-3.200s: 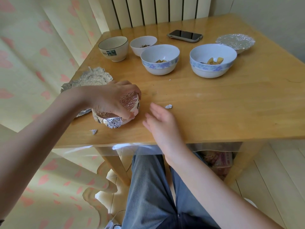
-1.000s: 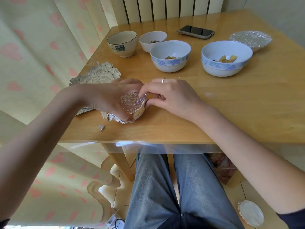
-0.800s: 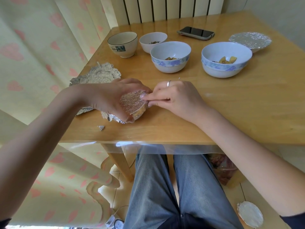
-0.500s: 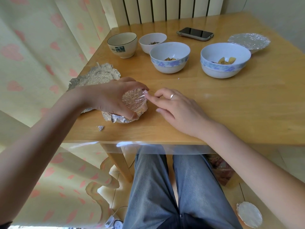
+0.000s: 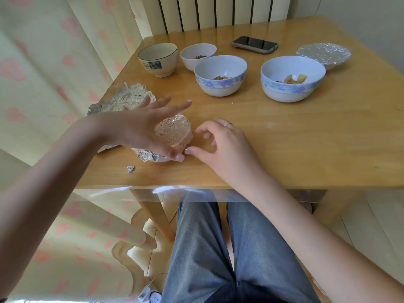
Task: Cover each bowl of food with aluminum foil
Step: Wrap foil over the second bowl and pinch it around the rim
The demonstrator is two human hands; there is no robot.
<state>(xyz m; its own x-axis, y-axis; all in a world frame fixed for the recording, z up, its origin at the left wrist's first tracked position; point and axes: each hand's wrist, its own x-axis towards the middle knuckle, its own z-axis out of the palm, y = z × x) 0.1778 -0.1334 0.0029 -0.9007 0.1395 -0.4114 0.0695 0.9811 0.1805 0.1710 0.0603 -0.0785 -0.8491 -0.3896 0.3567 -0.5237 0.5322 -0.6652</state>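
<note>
Currently my left hand (image 5: 140,125), fingers spread, is resting against the crinkled foil-wrapped bowl (image 5: 172,132); right hand (image 5: 220,143) is lying beside it, loosely curled, holding nothing.

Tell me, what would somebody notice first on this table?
First, the two hands at the near edge: the left hand spread open over a shiny foil-covered bowl, the right hand just beside it. Behind them stand four open bowls, like the big blue-rimmed bowl, and a phone at the back.
</note>
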